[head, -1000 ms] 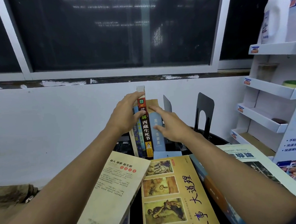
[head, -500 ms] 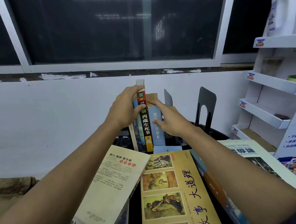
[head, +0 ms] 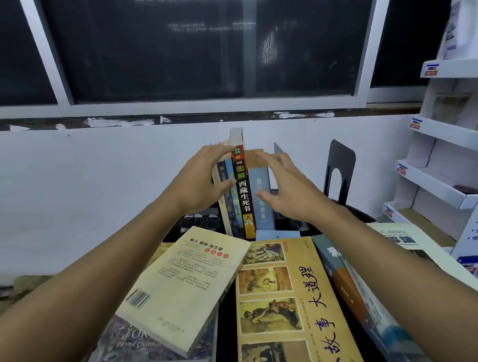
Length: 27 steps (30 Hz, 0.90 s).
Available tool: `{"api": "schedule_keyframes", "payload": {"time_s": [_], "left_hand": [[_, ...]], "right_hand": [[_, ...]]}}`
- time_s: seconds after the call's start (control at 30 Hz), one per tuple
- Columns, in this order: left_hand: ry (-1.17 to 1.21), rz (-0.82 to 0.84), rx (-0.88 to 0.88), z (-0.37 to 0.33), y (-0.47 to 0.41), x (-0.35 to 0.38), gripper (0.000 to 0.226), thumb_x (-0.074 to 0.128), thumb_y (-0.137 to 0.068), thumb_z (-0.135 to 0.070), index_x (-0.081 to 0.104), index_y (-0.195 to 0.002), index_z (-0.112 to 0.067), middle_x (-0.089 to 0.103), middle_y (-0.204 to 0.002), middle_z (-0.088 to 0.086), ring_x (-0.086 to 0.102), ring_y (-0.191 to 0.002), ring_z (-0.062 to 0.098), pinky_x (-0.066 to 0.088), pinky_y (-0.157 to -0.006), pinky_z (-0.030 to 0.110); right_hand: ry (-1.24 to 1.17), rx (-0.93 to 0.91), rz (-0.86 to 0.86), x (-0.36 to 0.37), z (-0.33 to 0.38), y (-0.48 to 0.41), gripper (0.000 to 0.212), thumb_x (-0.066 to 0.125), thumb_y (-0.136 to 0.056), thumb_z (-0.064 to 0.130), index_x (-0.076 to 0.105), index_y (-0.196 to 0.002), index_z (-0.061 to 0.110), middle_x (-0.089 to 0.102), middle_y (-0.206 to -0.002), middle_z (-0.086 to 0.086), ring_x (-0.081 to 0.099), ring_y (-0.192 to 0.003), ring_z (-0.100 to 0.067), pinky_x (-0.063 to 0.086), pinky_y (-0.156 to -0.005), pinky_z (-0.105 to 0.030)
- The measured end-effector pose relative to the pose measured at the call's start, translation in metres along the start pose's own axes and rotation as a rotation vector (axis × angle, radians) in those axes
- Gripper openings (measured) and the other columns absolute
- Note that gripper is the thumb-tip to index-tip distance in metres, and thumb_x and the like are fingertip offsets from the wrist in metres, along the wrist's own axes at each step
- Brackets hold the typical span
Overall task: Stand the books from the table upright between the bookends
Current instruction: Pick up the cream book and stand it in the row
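Note:
Several books stand upright at the table's far side, among them a black-spined book (head: 244, 191) and a light blue book (head: 262, 196). My left hand (head: 201, 183) curls open beside the black spine, fingertips at its top edge. My right hand (head: 287, 190) hovers with fingers spread in front of the blue book. A black bookend (head: 340, 169) stands apart to the right, and a second bookend's (head: 278, 149) tip shows behind my right hand. Lying flat nearer me are a cream paperback (head: 183, 287), a yellow picture book (head: 285, 312) and a blue-orange book (head: 356, 294).
A dark book (head: 147, 348) lies under the cream paperback. A white-covered book (head: 403, 239) lies at the right. A white display shelf (head: 439, 137) with a bottle (head: 465, 18) on top stands against the right side. The white wall (head: 93, 189) is behind the books.
Both hands have loosened from the upright books: my left hand's grip on the spines has opened, and my right hand has lifted off the blue book and drawn back slightly.

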<state>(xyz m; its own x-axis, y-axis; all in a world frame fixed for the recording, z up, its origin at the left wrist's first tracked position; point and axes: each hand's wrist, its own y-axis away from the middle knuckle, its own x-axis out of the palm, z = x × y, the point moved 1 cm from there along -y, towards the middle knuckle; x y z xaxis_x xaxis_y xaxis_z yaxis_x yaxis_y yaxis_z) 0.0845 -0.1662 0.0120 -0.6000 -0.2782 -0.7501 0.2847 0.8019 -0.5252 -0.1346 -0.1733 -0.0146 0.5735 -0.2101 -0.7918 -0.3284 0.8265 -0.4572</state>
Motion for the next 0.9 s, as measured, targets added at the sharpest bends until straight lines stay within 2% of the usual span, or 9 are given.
{"api": "schedule_keyframes", "payload": {"time_s": [0.07, 0.13, 0.27, 0.43, 0.53, 0.63, 0.77, 0.9], "left_hand": [[-0.013, 0.027, -0.014, 0.003, 0.02, -0.004, 0.065, 0.07, -0.093, -0.031, 0.039, -0.151, -0.034, 0.042, -0.153, -0.005, 0.038, -0.139, 0.012, 0.04, -0.106, 0.03], [-0.046, 0.069, -0.046, 0.008, 0.039, -0.007, 0.065, 0.068, -0.093, -0.039, 0.039, -0.15, -0.037, 0.04, -0.155, -0.008, 0.037, -0.14, 0.01, 0.036, -0.107, 0.029], [-0.095, 0.176, -0.123, 0.022, 0.076, -0.014, 0.062, 0.067, -0.09, -0.05, 0.043, -0.147, -0.041, 0.042, -0.154, -0.011, 0.041, -0.139, 0.012, 0.039, -0.107, 0.032], [-0.117, 0.323, -0.22, 0.036, 0.111, -0.02, 0.062, 0.065, -0.088, -0.057, 0.048, -0.144, -0.039, 0.052, -0.146, -0.008, 0.049, -0.122, 0.009, 0.039, -0.091, 0.023], [-0.126, 0.392, -0.29, 0.042, 0.126, -0.019, 0.067, 0.064, -0.085, -0.062, 0.046, -0.146, -0.039, 0.054, -0.146, -0.007, 0.053, -0.124, 0.015, 0.042, -0.095, 0.029], [-0.129, 0.436, -0.335, 0.046, 0.133, -0.016, 0.068, 0.062, -0.085, -0.064, 0.046, -0.146, -0.04, 0.056, -0.143, -0.006, 0.055, -0.118, 0.016, 0.043, -0.094, 0.029], [-0.137, 0.482, -0.381, 0.047, 0.136, -0.011, 0.072, 0.06, -0.082, -0.071, 0.044, -0.146, -0.043, 0.05, -0.15, -0.007, 0.05, -0.131, 0.019, 0.041, -0.098, 0.03], [-0.158, 0.5, -0.411, 0.05, 0.139, -0.007, 0.073, 0.058, -0.079, -0.076, 0.044, -0.144, -0.047, 0.05, -0.149, -0.007, 0.052, -0.126, 0.019, 0.042, -0.097, 0.03]], "right_hand": [[0.014, 0.004, -0.01, 0.0, 0.01, 0.015, 0.072, 0.064, -0.097, 0.04, 0.021, -0.154, 0.041, 0.031, -0.145, 0.007, 0.052, -0.122, -0.018, 0.052, -0.095, -0.044], [0.002, 0.016, 0.024, 0.005, 0.019, 0.031, 0.066, 0.062, -0.096, 0.046, 0.029, -0.153, 0.036, 0.036, -0.141, 0.01, 0.048, -0.125, -0.013, 0.048, -0.1, -0.041], [-0.007, 0.071, 0.082, 0.021, 0.035, 0.061, 0.064, 0.061, -0.094, 0.054, 0.037, -0.15, 0.034, 0.039, -0.139, 0.012, 0.041, -0.131, -0.009, 0.043, -0.107, -0.042], [-0.003, 0.149, 0.22, 0.041, 0.052, 0.083, 0.071, 0.059, -0.092, 0.061, 0.034, -0.152, 0.031, 0.04, -0.149, 0.005, 0.033, -0.142, -0.014, 0.04, -0.108, -0.041], [0.001, 0.205, 0.27, 0.053, 0.057, 0.093, 0.074, 0.059, -0.09, 0.063, 0.034, -0.151, 0.03, 0.041, -0.147, 0.002, 0.032, -0.139, -0.015, 0.04, -0.099, -0.038], [0.007, 0.228, 0.298, 0.063, 0.06, 0.099, 0.072, 0.061, -0.089, 0.065, 0.038, -0.147, 0.029, 0.047, -0.137, 0.0, 0.037, -0.133, -0.019, 0.04, -0.091, -0.036], [0.042, 0.259, 0.321, 0.07, 0.062, 0.099, 0.079, 0.06, -0.086, 0.07, 0.036, -0.149, 0.028, 0.048, -0.135, -0.002, 0.036, -0.133, -0.023, 0.041, -0.095, -0.039], [0.051, 0.271, 0.337, 0.074, 0.063, 0.098, 0.079, 0.059, -0.086, 0.071, 0.037, -0.148, 0.026, 0.048, -0.132, -0.003, 0.034, -0.13, -0.024, 0.04, -0.099, -0.04]]}}
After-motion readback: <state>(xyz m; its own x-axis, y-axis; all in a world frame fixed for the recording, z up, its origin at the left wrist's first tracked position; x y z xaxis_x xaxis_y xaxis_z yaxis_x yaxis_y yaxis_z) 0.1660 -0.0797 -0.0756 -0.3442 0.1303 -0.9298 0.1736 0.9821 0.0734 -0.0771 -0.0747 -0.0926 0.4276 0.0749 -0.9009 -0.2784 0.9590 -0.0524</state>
